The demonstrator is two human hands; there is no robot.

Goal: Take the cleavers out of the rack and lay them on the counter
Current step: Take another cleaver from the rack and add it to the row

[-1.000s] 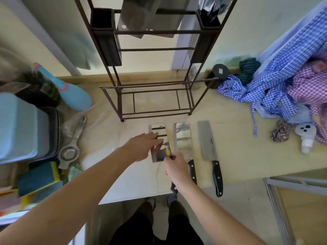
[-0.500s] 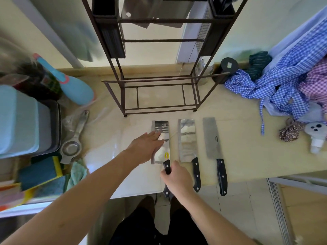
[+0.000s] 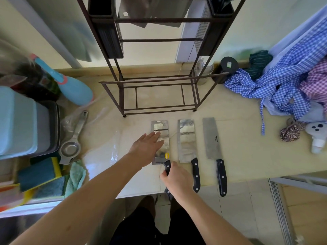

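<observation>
Three cleavers lie side by side on the beige counter [image 3: 247,156], blades pointing away from me, black handles over the front edge. The left cleaver [image 3: 161,131] has a yellow sticker near its handle. My left hand [image 3: 146,148] rests flat with spread fingers on its blade. My right hand [image 3: 177,179] grips its black handle. The middle cleaver [image 3: 186,140] and the right cleaver [image 3: 211,138] lie untouched. Behind them stands the dark metal rack [image 3: 159,85]; a blade [image 3: 138,11] hangs near its top.
A metal strainer [image 3: 70,147], sponges and a cloth [image 3: 76,175] lie at the left beside a blue container [image 3: 17,121]. Checked cloths [image 3: 283,82], a small white bottle [image 3: 316,138] and a glass jar [image 3: 203,68] sit at the right.
The left cleaver has gone from held tilted above the counter to lying flat in line with the other two. My left hand has flattened onto its blade; my right keeps the handle.
</observation>
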